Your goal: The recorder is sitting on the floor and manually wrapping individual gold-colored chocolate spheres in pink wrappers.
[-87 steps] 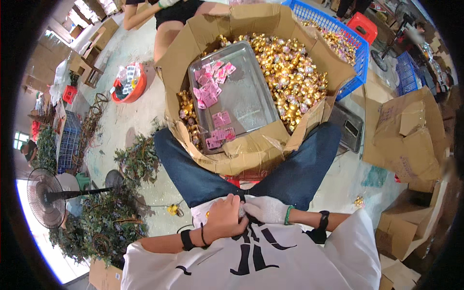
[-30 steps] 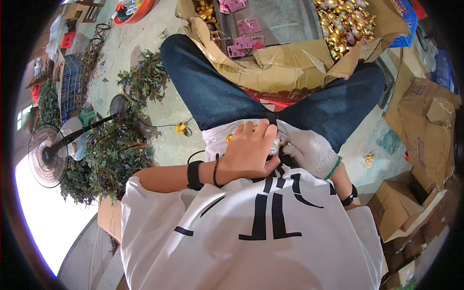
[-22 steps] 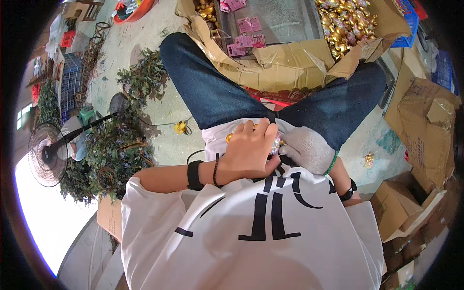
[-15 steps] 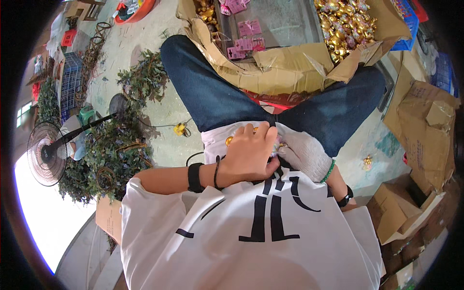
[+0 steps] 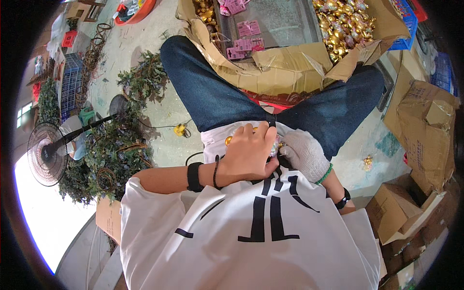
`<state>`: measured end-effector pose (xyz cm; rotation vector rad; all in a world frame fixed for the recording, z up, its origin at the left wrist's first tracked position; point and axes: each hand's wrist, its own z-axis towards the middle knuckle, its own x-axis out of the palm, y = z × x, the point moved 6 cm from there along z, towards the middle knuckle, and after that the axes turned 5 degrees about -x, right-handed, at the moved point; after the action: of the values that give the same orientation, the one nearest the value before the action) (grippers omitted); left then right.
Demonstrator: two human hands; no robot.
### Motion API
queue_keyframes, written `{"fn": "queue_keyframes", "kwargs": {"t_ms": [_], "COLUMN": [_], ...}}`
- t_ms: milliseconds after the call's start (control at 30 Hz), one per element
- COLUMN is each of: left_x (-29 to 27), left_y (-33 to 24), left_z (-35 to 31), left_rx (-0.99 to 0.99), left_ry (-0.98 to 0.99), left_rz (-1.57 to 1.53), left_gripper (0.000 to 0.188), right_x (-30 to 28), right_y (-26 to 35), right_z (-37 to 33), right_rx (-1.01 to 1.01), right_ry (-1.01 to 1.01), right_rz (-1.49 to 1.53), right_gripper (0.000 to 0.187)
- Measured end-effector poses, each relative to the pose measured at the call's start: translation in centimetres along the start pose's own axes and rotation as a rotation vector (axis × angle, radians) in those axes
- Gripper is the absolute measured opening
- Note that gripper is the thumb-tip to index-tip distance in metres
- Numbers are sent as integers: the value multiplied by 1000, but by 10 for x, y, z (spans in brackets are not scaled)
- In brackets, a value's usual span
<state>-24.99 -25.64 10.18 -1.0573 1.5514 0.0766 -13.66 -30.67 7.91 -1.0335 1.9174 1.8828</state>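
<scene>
Left hand point(image 5: 249, 157), bare, curls down over a small cluster of gold baubles point(image 5: 228, 140) in my lap, fingers closed on them against the hem of my white shirt point(image 5: 261, 227). My right hand point(image 5: 303, 153), in a white knit glove, pinches in from the other side, fingertips together at the same little bundle; what exactly sits between them is hidden under my left palm. To do this well, I judge I should keep the bundle pressed low on my lap so nothing rolls off, and let the gloved fingers do the fine work while the bare hand only steadies.

Beyond my knees in dark jeans point(image 5: 212, 92) stands a big open cardboard box point(image 5: 290, 63) heaped with more gold ornaments point(image 5: 345, 24), a grey tray point(image 5: 285, 21) across it carrying pink tags point(image 5: 241, 36). One gold piece point(image 5: 368, 162) lies loose on the concrete floor point(image 5: 164, 145) to my right, a small yellow thing point(image 5: 180, 129) to my left. Green garlands point(image 5: 116, 150), a standing fan point(image 5: 48, 152) and more cartons point(image 5: 425, 130) ring the workroom.
</scene>
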Motion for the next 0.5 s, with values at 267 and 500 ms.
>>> {"fn": "queue_keyframes", "kwargs": {"t_ms": [267, 500], "left_x": [1, 5], "left_y": [-1, -1], "left_z": [-1, 1], "left_rx": [99, 118], "left_ry": [29, 88], "left_rz": [29, 40], "left_gripper": [46, 42], "right_x": [1, 4], "right_y": [0, -5], "right_z": [5, 7], "right_rx": [-30, -116], "right_ry": [17, 53], "right_rz": [82, 203], "right_gripper": [15, 15]}}
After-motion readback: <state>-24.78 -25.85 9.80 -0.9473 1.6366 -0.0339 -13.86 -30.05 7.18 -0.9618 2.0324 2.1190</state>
